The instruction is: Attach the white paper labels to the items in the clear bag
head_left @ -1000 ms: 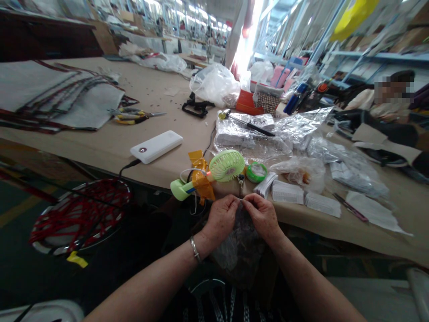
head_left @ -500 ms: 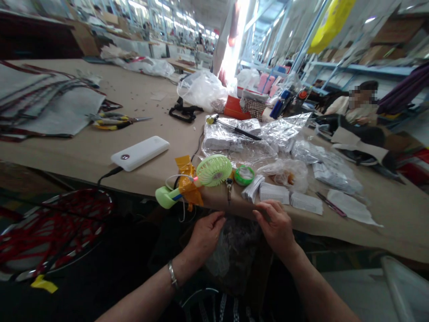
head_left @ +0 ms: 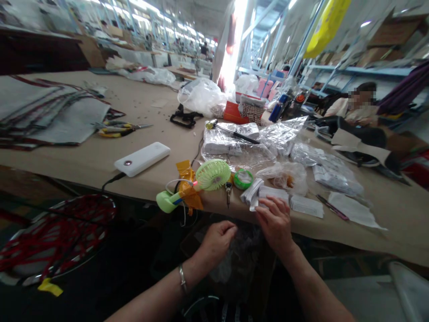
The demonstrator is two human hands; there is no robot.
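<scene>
Two hands: below the green fan (head_left: 213, 173), the left hand (head_left: 217, 239), pinched narrow, nothing visible in it; right of the fan, the right hand (head_left: 276, 222) curves over white slips (head_left: 270, 191), grip unclear, likely light, bendy paper best taken by an edge

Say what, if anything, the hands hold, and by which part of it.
The right hand is at the near edge of the white paper stack; whether it grips any cannot be told. The left hand is curled, with nothing visible in it.

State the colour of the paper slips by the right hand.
The paper slips are white, clearest in the head view.
</scene>
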